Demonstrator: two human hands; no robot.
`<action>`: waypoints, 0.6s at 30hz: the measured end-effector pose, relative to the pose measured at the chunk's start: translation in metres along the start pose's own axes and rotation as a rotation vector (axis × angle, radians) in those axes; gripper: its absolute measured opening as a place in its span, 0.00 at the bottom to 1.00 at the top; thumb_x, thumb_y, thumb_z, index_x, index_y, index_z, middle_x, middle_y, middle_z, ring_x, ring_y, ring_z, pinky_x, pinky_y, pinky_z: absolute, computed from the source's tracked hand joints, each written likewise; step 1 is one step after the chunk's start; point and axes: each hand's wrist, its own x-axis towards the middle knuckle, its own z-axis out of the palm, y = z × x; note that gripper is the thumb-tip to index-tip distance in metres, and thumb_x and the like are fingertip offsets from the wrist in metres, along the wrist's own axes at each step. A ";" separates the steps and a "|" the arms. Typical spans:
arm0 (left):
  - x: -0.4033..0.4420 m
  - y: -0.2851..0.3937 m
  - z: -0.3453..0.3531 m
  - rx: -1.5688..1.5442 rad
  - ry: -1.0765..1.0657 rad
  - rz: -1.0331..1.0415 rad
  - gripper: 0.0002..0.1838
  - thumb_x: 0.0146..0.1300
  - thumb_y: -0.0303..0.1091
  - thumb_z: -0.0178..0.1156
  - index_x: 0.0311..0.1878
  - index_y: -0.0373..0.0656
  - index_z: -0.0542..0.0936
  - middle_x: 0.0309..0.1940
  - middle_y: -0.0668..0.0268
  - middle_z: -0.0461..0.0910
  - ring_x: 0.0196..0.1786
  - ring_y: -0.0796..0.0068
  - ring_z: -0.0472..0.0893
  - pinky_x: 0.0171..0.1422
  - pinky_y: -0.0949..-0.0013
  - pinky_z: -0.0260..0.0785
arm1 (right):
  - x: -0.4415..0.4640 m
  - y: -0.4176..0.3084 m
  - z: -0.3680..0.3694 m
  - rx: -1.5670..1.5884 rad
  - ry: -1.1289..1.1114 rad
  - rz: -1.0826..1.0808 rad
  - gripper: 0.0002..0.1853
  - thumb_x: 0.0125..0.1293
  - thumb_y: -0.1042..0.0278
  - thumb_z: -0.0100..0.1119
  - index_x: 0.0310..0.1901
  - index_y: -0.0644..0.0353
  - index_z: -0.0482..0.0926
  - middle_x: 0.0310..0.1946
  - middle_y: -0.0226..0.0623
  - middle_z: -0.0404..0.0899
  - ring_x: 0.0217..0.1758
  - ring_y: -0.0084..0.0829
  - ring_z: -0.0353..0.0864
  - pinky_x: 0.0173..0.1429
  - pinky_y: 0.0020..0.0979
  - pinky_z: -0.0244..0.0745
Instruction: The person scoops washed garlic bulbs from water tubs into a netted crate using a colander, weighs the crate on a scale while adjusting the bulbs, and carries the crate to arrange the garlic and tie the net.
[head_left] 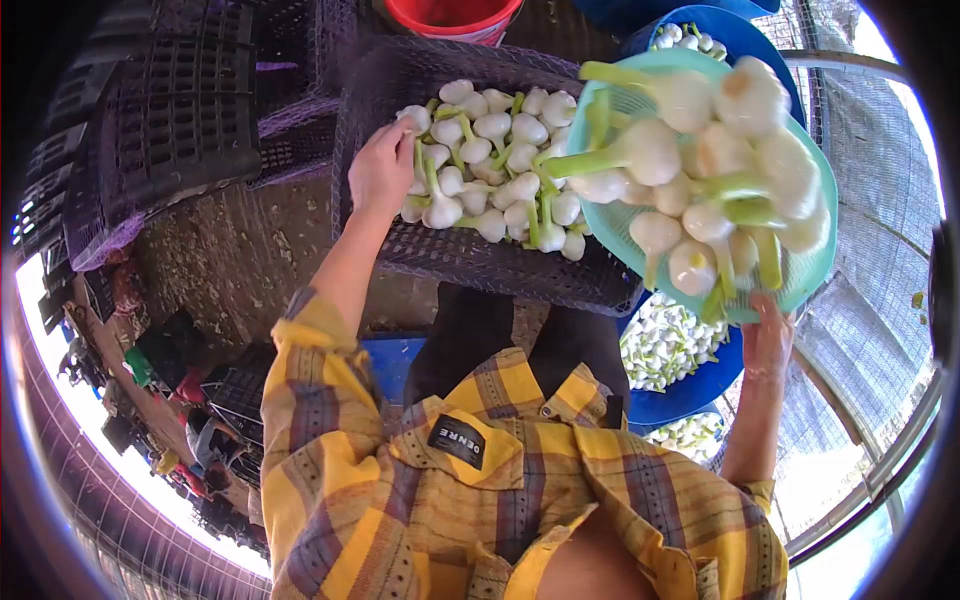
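A green mesh basket (pixel 822 240) full of white bulbs with green stems is tilted over the right end of a black crate (pixel 480 262). My right hand (pixel 768 335) grips the basket's lower rim. More white bulbs (pixel 490 125) lie in the crate. At the crate's left side is my left hand (pixel 383 168), its fingers bent together by the leftmost bulbs; whether they pinch a bulb or the crate's mesh lining is hidden.
Blue tubs (pixel 675 400) of small bulbs stand below and behind the basket. A red bucket (pixel 455 22) is beyond the crate. Stacked black crates (pixel 200 100) stand at the left. Other people (pixel 212 440) are far off at lower left.
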 end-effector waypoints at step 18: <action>-0.047 -0.059 -0.035 0.041 0.105 -0.321 0.24 0.67 0.46 0.51 0.63 0.49 0.66 0.45 0.48 0.80 0.48 0.46 0.79 0.52 0.51 0.69 | -0.021 0.009 0.165 -0.964 -0.037 -1.170 0.33 0.54 0.87 0.52 0.65 0.55 0.69 0.62 0.49 0.69 0.62 0.48 0.72 0.59 0.37 0.73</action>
